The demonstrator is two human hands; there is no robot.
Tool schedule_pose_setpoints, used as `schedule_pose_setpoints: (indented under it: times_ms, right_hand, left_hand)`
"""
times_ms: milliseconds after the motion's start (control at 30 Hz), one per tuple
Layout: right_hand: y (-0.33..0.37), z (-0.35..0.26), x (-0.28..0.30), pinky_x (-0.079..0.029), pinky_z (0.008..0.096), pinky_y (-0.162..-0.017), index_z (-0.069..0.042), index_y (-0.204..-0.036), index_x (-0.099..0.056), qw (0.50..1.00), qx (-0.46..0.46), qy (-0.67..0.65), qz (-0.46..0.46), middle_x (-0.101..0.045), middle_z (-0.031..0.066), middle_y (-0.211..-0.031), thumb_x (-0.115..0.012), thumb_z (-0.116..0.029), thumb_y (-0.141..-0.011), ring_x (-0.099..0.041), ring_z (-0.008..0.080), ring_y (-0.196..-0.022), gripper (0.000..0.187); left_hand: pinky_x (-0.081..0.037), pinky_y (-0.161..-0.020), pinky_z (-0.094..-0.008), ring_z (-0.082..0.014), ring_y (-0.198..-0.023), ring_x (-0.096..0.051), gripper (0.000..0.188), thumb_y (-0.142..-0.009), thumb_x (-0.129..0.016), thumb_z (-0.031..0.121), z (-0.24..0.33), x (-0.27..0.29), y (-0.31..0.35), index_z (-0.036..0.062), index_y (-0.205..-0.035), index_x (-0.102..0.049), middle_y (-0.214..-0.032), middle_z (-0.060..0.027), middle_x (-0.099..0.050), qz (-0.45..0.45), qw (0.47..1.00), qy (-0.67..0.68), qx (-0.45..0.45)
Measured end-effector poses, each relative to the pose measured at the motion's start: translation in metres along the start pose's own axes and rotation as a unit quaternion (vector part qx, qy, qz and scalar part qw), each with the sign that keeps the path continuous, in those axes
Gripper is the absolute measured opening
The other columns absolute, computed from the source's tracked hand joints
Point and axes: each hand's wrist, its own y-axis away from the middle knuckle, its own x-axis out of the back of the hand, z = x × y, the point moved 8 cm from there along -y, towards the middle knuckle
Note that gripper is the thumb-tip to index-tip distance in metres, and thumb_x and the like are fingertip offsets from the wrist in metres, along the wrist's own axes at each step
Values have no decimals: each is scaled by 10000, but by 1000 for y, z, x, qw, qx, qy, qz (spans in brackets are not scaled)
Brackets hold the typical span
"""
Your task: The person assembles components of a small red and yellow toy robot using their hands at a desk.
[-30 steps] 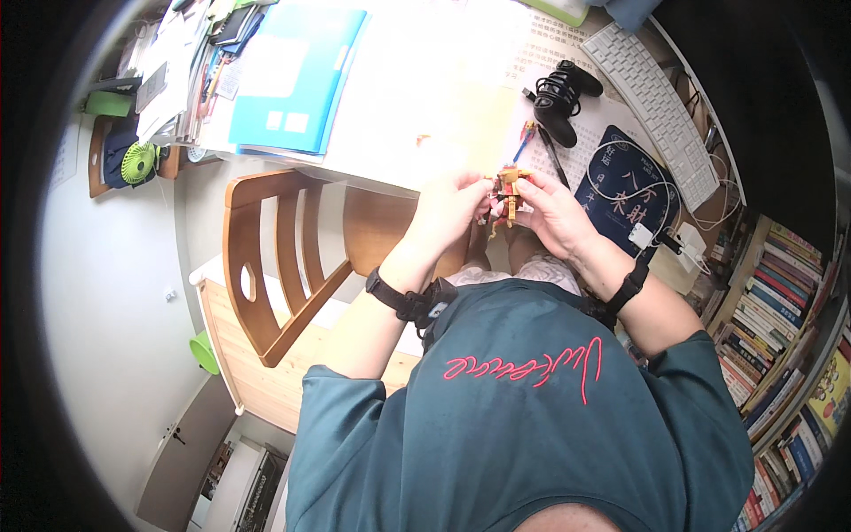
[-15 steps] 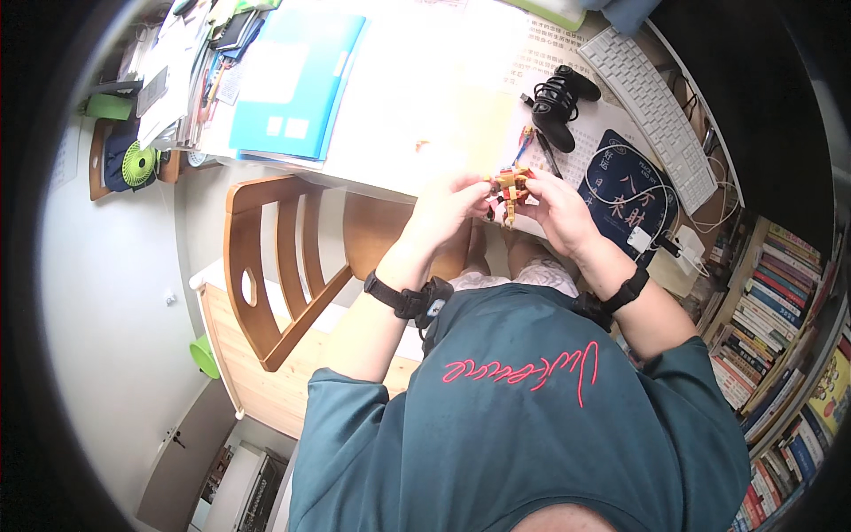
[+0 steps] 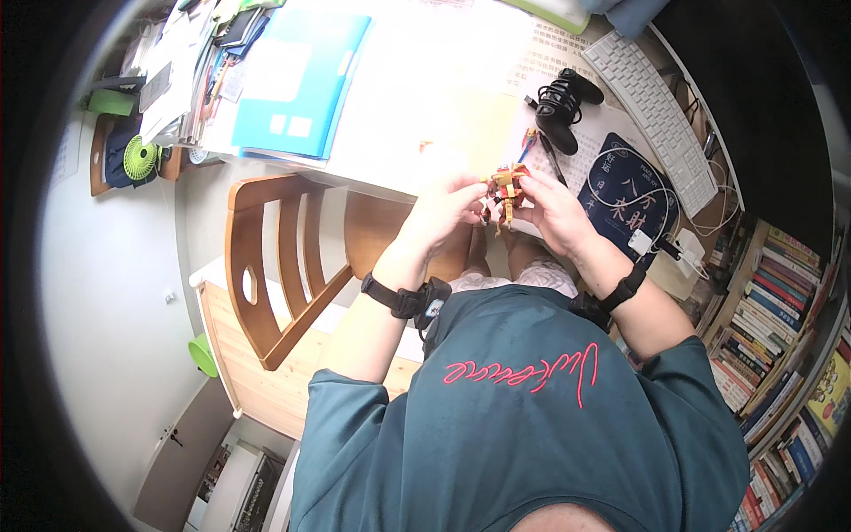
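Observation:
Just over the desk's near edge, a small gold and red brick-built toy figure [image 3: 507, 191] is held between my two hands. My left hand [image 3: 443, 209] pinches its left side with thumb and fingertips. From the other side, my right hand [image 3: 557, 211] grips it with bent fingers. The toy's smaller joints and the parts under my fingertips are hidden. Just beyond the toy lies a small blue and red piece [image 3: 528, 144], with a dark pen [image 3: 555, 161] beside it. A tiny orange piece [image 3: 426, 146] rests on the bright desktop to the left.
A black game controller [image 3: 560, 108] wrapped in its cable lies beyond my right hand. Right of it are a white keyboard [image 3: 651, 106] and a dark blue mat [image 3: 625, 191] with white cables. Blue folders [image 3: 297, 89] lie at the left; a wooden chair [image 3: 257, 266] stands by the desk.
The toy figure has turned slightly between my fingers, and more of its red parts show. Both hands stay in nearly the same place and keep hold of it.

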Motion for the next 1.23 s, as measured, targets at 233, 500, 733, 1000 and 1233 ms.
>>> schedule_pose_setpoints:
  times_ms: [233, 500, 733, 1000, 1233]
  right_hand:
    - [1, -5, -8, -491, 377, -913, -19, -1262, -529, 1000, -1, 3, -6, -597, 77, -1160, -455, -214, -991, -567, 149, -1032, 342]
    - [-4, 0, -5, -492, 344, -914, -8, -1266, -519, 1000, -13, 20, -8, -598, 86, -1165, -534, -121, -943, -607, 166, -1013, 342]
    - [-10, -4, -7, -467, 293, -925, -2, -1263, -519, 988, 68, 132, -42, -602, 92, -1141, -574, -81, -893, -569, 151, -1052, 383]
    - [-8, -9, -10, -478, 276, -885, 4, -1241, -525, 992, 54, 117, -17, -605, 77, -1118, -595, -119, -911, -573, 133, -1023, 359]
    - [-8, -5, -11, -492, 312, -901, -14, -1239, -520, 998, -6, 54, -22, -595, 78, -1132, -608, -142, -916, -593, 164, -1038, 359]
  left_hand:
    - [-515, -682, -211, -79, -775, -611, 215, -915, -628, 191, -1, 1, 3, 46, -1074, -626, -918, -20, -646, -13, 999, 46, 12]
    - [-523, -667, -201, -81, -773, -623, 240, -920, -618, 173, -2, 7, 0, 29, -1113, -606, -919, -33, -649, 9, 999, 49, 0]
    - [-527, -666, -200, -80, -784, -630, 283, -926, -607, 165, -7, 13, -3, 15, -1164, -579, -929, -45, -654, 18, 998, 60, -13]
    - [-531, -672, -201, -83, -777, -636, 266, -930, -602, 167, -6, 9, -3, 9, -1144, -592, -907, -51, -664, 5, 998, 59, -7]
    - [-526, -678, -203, -84, -783, -634, 261, -934, -600, 183, -8, 8, -3, 9, -1128, -606, -909, -49, -667, 3, 999, 38, -6]
